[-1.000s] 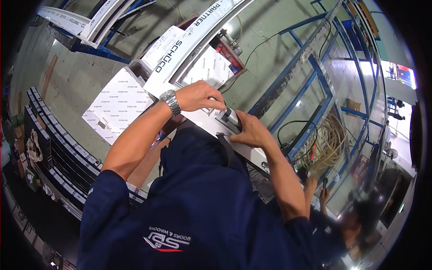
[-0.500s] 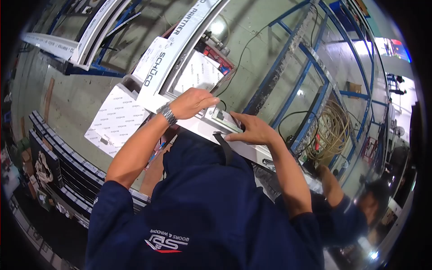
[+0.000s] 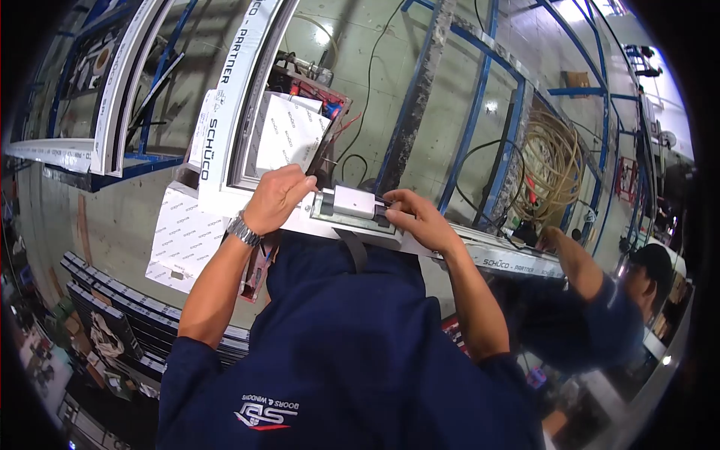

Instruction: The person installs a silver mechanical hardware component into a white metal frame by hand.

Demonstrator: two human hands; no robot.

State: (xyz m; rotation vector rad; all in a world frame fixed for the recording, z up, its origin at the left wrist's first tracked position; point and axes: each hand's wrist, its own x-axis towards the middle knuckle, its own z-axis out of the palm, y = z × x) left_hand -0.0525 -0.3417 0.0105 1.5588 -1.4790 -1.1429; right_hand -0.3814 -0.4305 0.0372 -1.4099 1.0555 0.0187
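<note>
A white window-frame profile (image 3: 296, 220) runs crosswise in front of my body. On it lies a metal fitting (image 3: 355, 201) with a silver block, dark end pieces and a flat metal base. My left hand (image 3: 276, 201), with a wristwatch, is just left of the fitting, its fingers curled together; whatever is between them is hidden. At the fitting's right end, my right hand (image 3: 421, 223) has thumb and forefinger pinched around a dark end piece. A black strap (image 3: 352, 250) hangs over the profile's near edge below the fitting.
Beyond the profile is a red crate (image 3: 341, 105) with tools and a white box (image 3: 291, 133). Blue metal racks (image 3: 480, 127) and a coiled hose (image 3: 553, 169) are at the right. A co-worker (image 3: 589, 300) reaches toward the profile there. Another carton (image 3: 180, 238) sits at left.
My view has shifted, so the profile appears lower and farther left. My left fingers have curled beside the fitting, and my right fingers have closed at its right end.
</note>
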